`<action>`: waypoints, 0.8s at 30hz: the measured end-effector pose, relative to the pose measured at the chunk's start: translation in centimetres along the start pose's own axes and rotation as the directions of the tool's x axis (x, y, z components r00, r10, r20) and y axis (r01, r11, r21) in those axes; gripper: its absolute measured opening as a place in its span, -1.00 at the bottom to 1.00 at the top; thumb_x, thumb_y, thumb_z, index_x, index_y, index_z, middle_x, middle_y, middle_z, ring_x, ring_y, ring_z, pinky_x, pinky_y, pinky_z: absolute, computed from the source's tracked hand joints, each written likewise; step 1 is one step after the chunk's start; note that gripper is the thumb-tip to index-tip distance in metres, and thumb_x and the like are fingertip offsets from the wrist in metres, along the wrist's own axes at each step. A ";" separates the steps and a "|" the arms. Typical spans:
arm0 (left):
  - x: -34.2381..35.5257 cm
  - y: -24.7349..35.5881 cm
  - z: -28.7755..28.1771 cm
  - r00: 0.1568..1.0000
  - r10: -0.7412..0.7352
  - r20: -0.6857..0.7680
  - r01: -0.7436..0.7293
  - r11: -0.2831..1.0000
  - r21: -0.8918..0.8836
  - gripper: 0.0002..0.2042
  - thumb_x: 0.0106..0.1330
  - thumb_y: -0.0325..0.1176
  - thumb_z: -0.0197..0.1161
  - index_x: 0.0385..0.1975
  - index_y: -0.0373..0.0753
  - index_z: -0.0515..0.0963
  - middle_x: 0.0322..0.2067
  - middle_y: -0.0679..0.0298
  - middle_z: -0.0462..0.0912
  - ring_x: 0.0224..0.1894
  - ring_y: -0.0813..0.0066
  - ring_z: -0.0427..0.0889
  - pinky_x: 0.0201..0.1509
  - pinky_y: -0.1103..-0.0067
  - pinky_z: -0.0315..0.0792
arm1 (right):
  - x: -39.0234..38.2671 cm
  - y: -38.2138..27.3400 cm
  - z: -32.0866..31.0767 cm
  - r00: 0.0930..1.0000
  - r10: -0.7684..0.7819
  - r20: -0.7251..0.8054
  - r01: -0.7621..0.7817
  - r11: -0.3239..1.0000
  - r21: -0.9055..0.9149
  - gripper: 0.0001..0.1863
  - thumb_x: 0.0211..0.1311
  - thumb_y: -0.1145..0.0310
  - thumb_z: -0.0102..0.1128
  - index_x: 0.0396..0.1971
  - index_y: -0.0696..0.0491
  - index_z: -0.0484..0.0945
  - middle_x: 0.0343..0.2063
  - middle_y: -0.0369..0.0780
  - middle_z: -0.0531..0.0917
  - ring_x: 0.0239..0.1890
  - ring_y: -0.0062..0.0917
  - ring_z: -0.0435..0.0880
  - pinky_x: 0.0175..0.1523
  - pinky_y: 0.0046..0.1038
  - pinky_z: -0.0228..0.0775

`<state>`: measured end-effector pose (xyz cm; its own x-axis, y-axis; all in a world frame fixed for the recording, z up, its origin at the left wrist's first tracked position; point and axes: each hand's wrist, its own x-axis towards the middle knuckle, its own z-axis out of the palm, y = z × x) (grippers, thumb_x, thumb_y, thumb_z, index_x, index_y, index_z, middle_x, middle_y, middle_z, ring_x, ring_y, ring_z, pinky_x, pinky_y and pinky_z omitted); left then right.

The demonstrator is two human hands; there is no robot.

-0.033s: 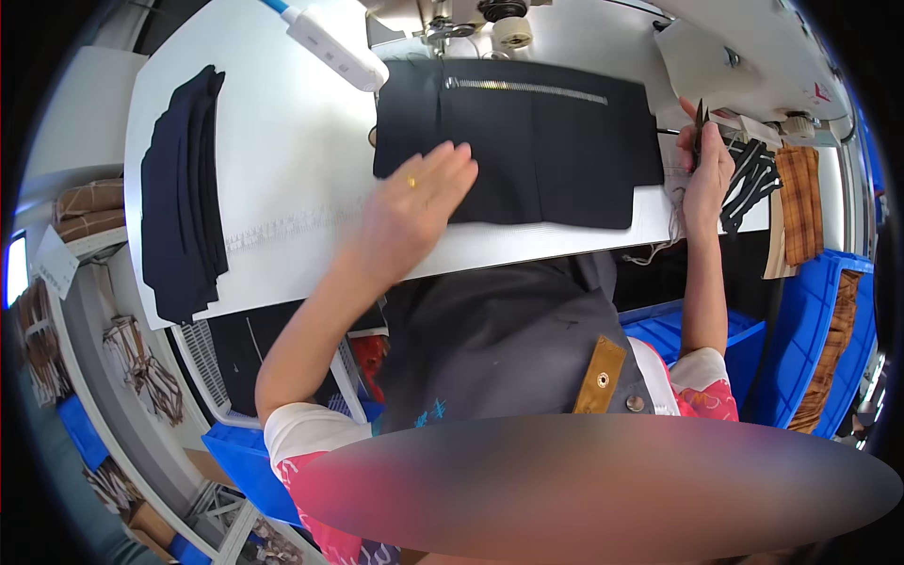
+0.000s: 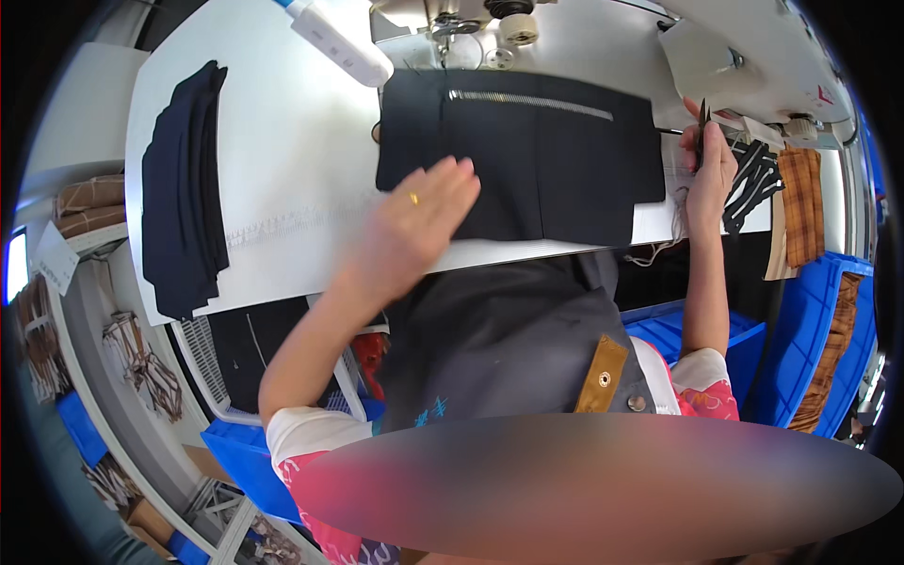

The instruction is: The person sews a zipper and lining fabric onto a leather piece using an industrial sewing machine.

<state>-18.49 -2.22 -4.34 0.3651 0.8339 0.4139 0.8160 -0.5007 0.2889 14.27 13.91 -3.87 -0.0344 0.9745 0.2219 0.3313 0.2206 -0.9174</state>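
Palm down, fingers together, the left hand [image 2: 422,218] lies over the lower left part of a black cloth panel [image 2: 584,165], gripping nothing, a yellow ring [image 2: 413,199] on one finger. That panel is spread on the white table [image 2: 292,151], just in front of the sewing machine [image 2: 456,26], with its near side reaching the table's edge and a silvery zipper [image 2: 532,103] running across its far part. Off past the panel's right end, the right hand [image 2: 711,179] has its fingers closed around dark, pointed snips [image 2: 703,122], tips toward the machine. Just beside that hand I see a bunch of black strips [image 2: 753,193], and next to them a brown plaid cloth [image 2: 802,202]. Over on the table's left side sits a stack of dark cloth pieces [image 2: 181,202], well apart from the panel.
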 end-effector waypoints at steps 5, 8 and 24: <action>-5.3 5.8 -1.3 0.996 -0.080 0.027 0.081 0.995 -0.065 -0.69 0.16 -0.61 0.11 -0.10 -0.33 0.63 -0.04 0.14 0.67 0.08 0.25 0.63 0.12 0.40 0.48 | 0.1 0.4 0.4 1.000 0.003 -0.010 -0.002 0.998 0.063 -0.73 0.37 0.27 0.13 -0.13 0.18 0.56 -0.44 -0.39 0.56 -0.47 -0.77 0.34 -0.35 -0.71 0.17; -6.9 6.8 -1.1 0.987 -0.159 0.023 0.160 0.984 -0.075 -0.59 0.04 -0.68 0.12 -0.06 -0.30 0.62 0.00 0.17 0.66 0.13 0.21 0.59 0.18 0.36 0.43 | -0.4 -2.1 2.1 0.980 -0.145 0.140 0.165 0.975 -0.147 -0.75 0.27 0.37 0.26 -0.10 0.12 0.57 -0.43 -0.38 0.57 -0.41 -0.74 0.46 -0.29 -0.69 0.29; -6.2 6.6 -2.3 0.948 -0.240 0.209 0.267 0.957 -0.112 -0.48 0.02 -0.52 0.20 0.08 -0.04 0.58 0.22 0.20 0.47 0.36 0.20 0.31 0.28 0.10 0.27 | 1.5 -4.7 12.7 0.668 -0.346 0.659 0.456 0.890 0.005 -0.79 0.27 0.33 0.27 -0.16 0.08 0.59 -0.39 -0.34 0.66 -0.36 -0.67 0.60 -0.19 -0.58 0.45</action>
<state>-16.43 -11.22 -3.06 0.2439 0.9592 0.1431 0.8284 -0.2828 0.4836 0.72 14.84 -3.40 -0.7591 0.6020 0.2479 0.2742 0.6410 -0.7169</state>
